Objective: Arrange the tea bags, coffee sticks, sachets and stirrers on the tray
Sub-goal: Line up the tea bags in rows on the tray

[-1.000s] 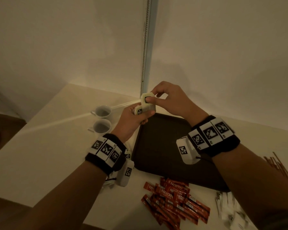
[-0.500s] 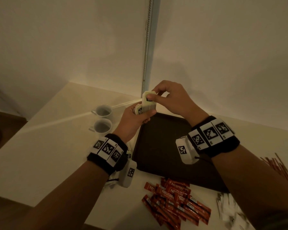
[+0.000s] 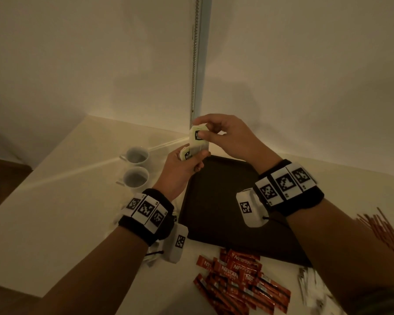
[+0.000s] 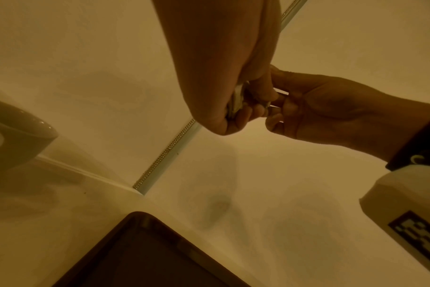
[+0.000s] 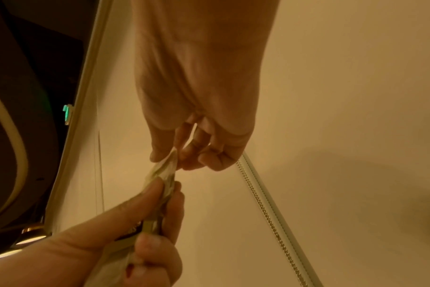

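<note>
Both hands are raised above the far left corner of the dark brown tray. My left hand grips a small stack of pale green tea bags. My right hand pinches one tea bag by its top edge, standing upright just above that stack. In the right wrist view the tea bags run edge-on between the thumb and fingers of both hands. Red coffee sticks lie heaped on the table in front of the tray. White sachets and red-brown stirrers lie to the right.
Two white cups stand on the table left of the tray. Pale walls meet at a corner with a beaded metal strip right behind the hands. The table's left edge drops off to a dark floor.
My right hand has drawn one tea bag upward out of the stack and turned it more upright. The left hand has stayed roughly in place with the rest.
</note>
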Demonstrator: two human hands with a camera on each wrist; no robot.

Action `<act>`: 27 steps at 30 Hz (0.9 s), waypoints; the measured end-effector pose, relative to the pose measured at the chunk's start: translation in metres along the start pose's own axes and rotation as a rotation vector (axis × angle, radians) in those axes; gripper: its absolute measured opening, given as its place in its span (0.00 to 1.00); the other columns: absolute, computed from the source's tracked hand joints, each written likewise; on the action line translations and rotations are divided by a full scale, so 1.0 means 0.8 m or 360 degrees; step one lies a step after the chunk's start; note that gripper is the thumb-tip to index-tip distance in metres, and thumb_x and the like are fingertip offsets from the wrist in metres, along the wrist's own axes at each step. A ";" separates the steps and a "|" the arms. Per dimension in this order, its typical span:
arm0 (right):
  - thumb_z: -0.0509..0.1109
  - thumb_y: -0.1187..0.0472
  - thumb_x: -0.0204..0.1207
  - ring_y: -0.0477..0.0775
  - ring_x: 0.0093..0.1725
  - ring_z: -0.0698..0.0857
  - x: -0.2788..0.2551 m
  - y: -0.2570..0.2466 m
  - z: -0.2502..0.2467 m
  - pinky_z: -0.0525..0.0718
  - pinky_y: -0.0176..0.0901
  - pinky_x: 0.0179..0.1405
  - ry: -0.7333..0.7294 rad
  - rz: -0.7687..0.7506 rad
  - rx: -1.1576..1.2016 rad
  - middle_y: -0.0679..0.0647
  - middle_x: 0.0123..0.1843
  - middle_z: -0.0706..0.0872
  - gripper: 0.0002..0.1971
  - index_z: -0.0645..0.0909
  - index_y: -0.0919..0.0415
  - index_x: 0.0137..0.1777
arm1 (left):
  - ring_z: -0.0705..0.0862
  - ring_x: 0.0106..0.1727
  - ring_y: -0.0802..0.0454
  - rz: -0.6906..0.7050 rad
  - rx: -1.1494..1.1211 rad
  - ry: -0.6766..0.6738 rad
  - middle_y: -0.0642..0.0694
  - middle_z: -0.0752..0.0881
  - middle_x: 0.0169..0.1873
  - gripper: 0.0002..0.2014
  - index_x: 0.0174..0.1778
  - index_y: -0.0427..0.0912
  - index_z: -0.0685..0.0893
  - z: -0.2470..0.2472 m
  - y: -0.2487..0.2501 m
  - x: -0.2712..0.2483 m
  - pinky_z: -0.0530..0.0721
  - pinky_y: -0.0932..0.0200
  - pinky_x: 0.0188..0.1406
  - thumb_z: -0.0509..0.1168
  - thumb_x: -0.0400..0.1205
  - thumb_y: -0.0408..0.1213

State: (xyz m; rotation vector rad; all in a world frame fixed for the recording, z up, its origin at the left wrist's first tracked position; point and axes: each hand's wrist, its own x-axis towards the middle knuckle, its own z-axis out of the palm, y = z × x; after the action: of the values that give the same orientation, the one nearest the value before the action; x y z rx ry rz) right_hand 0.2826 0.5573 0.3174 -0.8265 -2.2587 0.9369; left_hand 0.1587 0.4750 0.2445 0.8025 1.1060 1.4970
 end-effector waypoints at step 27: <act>0.69 0.66 0.77 0.56 0.55 0.84 0.030 0.205 0.090 0.80 0.41 0.54 -0.0360 0.0896 -0.0270 0.61 0.55 0.86 0.09 0.81 0.64 0.56 | 0.87 0.35 0.52 -0.0418 -0.0379 0.0167 0.48 0.87 0.36 0.19 0.51 0.45 0.82 -0.072 0.013 0.054 0.80 0.68 0.24 0.58 0.78 0.55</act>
State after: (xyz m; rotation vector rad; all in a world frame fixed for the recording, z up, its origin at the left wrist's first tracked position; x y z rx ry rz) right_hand 0.2713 0.6373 0.1560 -1.5551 -2.3619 1.1356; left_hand 0.0930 0.5036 0.2316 0.4020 1.0415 1.4258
